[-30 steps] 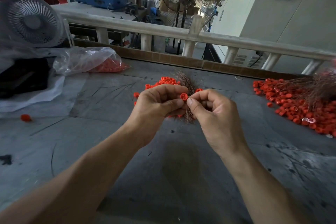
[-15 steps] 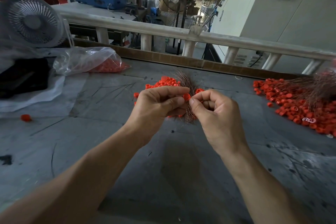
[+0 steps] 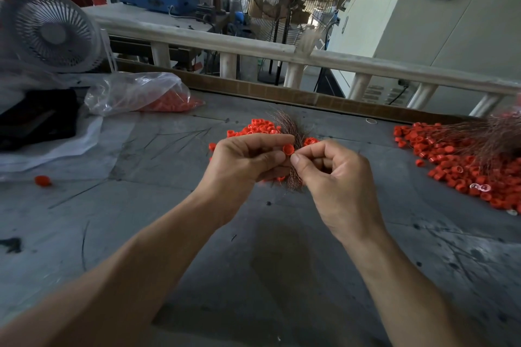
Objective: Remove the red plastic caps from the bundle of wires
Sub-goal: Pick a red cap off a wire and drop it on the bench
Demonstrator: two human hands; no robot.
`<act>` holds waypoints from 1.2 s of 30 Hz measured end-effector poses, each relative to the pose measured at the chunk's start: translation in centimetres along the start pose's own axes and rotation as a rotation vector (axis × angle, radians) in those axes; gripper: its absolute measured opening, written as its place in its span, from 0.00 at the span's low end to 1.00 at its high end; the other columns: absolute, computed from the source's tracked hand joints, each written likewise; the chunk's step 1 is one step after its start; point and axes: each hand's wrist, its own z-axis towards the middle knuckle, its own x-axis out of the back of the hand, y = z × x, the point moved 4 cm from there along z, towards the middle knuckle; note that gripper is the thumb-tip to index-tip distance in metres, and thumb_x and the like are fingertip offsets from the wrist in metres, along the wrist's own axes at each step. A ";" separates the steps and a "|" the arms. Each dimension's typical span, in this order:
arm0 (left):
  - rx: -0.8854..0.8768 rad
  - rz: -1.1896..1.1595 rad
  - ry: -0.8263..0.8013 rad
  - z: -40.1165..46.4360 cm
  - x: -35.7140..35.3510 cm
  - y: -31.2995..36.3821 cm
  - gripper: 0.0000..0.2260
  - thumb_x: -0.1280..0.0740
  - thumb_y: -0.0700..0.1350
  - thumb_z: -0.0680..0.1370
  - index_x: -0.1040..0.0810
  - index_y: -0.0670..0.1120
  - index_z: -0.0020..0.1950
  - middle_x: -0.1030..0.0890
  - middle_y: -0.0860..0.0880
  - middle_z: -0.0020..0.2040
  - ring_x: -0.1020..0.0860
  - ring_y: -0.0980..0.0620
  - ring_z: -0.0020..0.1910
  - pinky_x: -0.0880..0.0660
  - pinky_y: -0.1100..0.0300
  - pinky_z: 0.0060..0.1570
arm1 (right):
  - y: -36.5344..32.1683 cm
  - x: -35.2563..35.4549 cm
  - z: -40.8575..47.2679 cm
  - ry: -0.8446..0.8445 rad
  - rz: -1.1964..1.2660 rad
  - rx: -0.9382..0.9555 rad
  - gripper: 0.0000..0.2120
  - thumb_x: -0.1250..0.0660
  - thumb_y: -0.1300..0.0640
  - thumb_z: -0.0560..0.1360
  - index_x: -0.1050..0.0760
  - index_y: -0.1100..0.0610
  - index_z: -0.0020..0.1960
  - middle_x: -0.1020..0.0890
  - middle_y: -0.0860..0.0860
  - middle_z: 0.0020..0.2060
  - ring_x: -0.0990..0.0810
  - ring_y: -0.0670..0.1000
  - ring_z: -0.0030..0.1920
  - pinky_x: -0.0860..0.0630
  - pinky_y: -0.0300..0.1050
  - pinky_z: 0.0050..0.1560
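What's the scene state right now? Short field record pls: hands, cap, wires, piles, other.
left hand: pinches a red cap at its fingertips
right hand: pinches the wire bundle beside that cap
wire bundle: coppery strands, fanned above and below the hands
loose caps: pile behind the hands; larger pile with more wires at right
stray cap: alone at left
plastic bag: holds red caps, far left
table: grey, scratched

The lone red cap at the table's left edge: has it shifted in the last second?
No. The lone red cap lies at the same spot beside the white plastic sheet, left of the left hand.
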 end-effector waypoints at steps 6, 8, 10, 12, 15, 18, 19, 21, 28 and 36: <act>0.014 -0.021 -0.007 0.0 0.1 0.1 0.10 0.33 0.31 0.77 0.16 0.40 0.53 0.14 0.42 0.45 0.15 0.44 0.47 0.18 0.51 0.54 | 0.0 0.1 0.0 0.021 0.013 0.000 0.06 0.26 0.58 0.76 0.18 0.51 0.41 0.16 0.47 0.32 0.21 0.43 0.29 0.24 0.38 0.30; 0.019 -0.023 0.000 0.0 0.1 0.1 0.10 0.34 0.31 0.77 0.16 0.40 0.53 0.14 0.41 0.46 0.15 0.43 0.47 0.18 0.51 0.54 | 0.0 0.1 0.1 0.013 0.034 0.003 0.06 0.26 0.59 0.76 0.18 0.51 0.41 0.16 0.46 0.31 0.22 0.40 0.29 0.25 0.35 0.30; 0.022 -0.029 0.005 0.0 0.1 0.1 0.10 0.34 0.30 0.77 0.16 0.39 0.53 0.14 0.39 0.46 0.15 0.43 0.48 0.18 0.51 0.53 | 0.1 0.1 0.2 0.003 0.059 0.006 0.06 0.26 0.59 0.76 0.18 0.51 0.41 0.17 0.44 0.30 0.22 0.40 0.30 0.26 0.34 0.31; 0.029 -0.041 0.005 0.0 0.1 0.2 0.10 0.34 0.30 0.77 0.16 0.38 0.53 0.14 0.39 0.45 0.15 0.43 0.47 0.18 0.52 0.52 | 0.2 0.1 0.2 -0.012 0.087 0.011 0.06 0.27 0.59 0.77 0.18 0.50 0.42 0.18 0.43 0.30 0.22 0.40 0.30 0.27 0.32 0.32; 0.037 -0.044 -0.011 0.0 0.1 0.2 0.10 0.34 0.29 0.77 0.17 0.39 0.53 0.14 0.42 0.42 0.15 0.48 0.42 0.17 0.55 0.48 | 0.3 0.1 0.3 -0.036 0.162 0.000 0.06 0.29 0.58 0.77 0.18 0.50 0.42 0.20 0.42 0.27 0.26 0.40 0.27 0.30 0.30 0.29; 0.043 -0.047 -0.034 0.0 0.0 0.2 0.11 0.34 0.30 0.77 0.17 0.40 0.54 0.14 0.44 0.40 0.15 0.51 0.40 0.17 0.57 0.46 | 0.4 0.1 0.3 -0.055 0.230 -0.042 0.05 0.30 0.57 0.76 0.18 0.51 0.42 0.24 0.44 0.24 0.30 0.43 0.25 0.33 0.33 0.25; 0.042 -0.048 -0.040 0.0 0.0 0.2 0.11 0.34 0.30 0.77 0.17 0.39 0.55 0.15 0.44 0.39 0.15 0.51 0.40 0.18 0.57 0.46 | 0.5 0.1 0.3 -0.060 0.242 -0.057 0.05 0.30 0.58 0.76 0.18 0.51 0.42 0.26 0.45 0.24 0.31 0.44 0.25 0.34 0.33 0.24; 0.041 -0.043 -0.049 0.1 0.0 0.3 0.10 0.34 0.30 0.77 0.17 0.39 0.55 0.15 0.45 0.39 0.16 0.51 0.40 0.18 0.57 0.45 | 0.6 0.1 0.4 -0.072 0.265 -0.091 0.07 0.31 0.59 0.77 0.19 0.52 0.42 0.26 0.45 0.24 0.32 0.44 0.24 0.34 0.33 0.24; 0.040 -0.063 -0.071 0.1 0.0 0.4 0.09 0.31 0.34 0.74 0.18 0.38 0.54 0.16 0.43 0.39 0.17 0.50 0.39 0.18 0.57 0.44 | 1.1 -0.6 0.2 -0.182 0.372 -0.226 0.10 0.37 0.60 0.80 0.18 0.53 0.46 0.21 0.49 0.27 0.28 0.46 0.25 0.35 0.39 0.22; 0.062 -0.096 -0.063 0.1 0.2 0.7 0.11 0.30 0.36 0.73 0.20 0.36 0.55 0.16 0.36 0.47 0.16 0.47 0.39 0.19 0.57 0.37 | 1.2 -1.0 0.1 -0.257 0.399 -0.237 0.08 0.38 0.63 0.82 0.21 0.59 0.56 0.12 0.56 0.36 0.17 0.52 0.30 0.28 0.41 0.23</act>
